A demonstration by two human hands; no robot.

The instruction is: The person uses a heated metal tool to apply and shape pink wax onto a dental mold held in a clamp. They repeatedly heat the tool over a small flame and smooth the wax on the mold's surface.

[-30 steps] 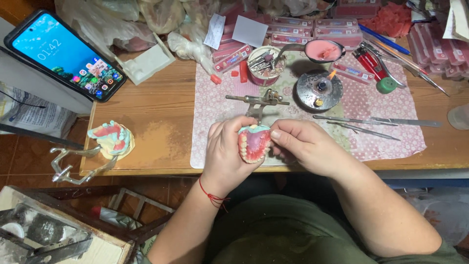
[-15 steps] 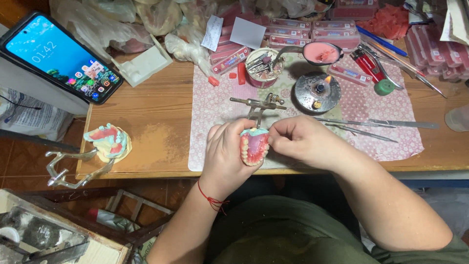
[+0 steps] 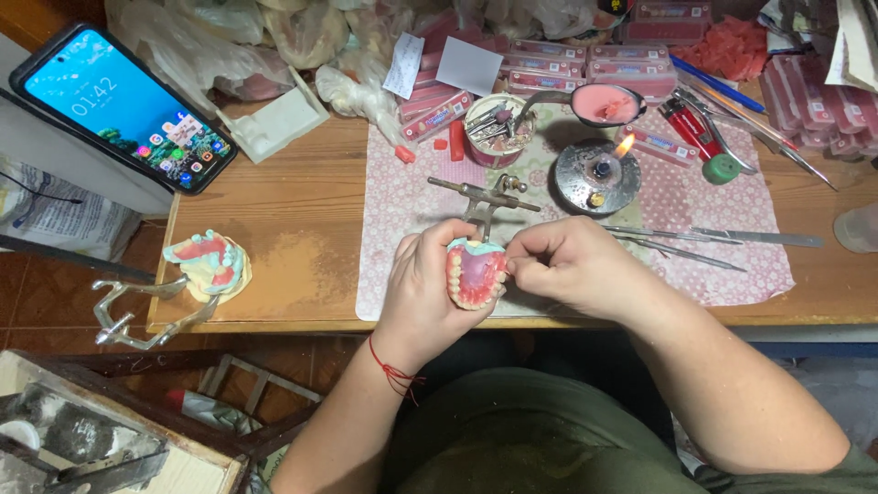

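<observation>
Head view: left hand [image 3: 422, 297] is clenched around a pink wax denture set-up [image 3: 476, 274], palm cupping it from the left, teeth row facing up toward the camera. Right hand [image 3: 572, 270] has its fingertips pinched at the denture's right edge — whether a small tool sits in that pinch, cannot tell. Versus a second ago the denture has barely shifted: same grasp, same spot over the near edge of the patterned mat [image 3: 402, 210], only a slight tilt, so the work looks like fine touch-up in place, not a move. Long axis of the arch runs roughly front-to-back, open end pointing toward the person's body, curved front toward the metal articulator [image 3: 485, 194] just beyond the grip. Farther beyond and right of the grip — lit alcohol burner [image 3: 596, 174], with flat metal instruments [image 3: 695, 240] right of the right hand. Well left of the grip, a second denture model [image 3: 208, 263] on its frame; phone [image 3: 123, 105] far left-beyond.
</observation>
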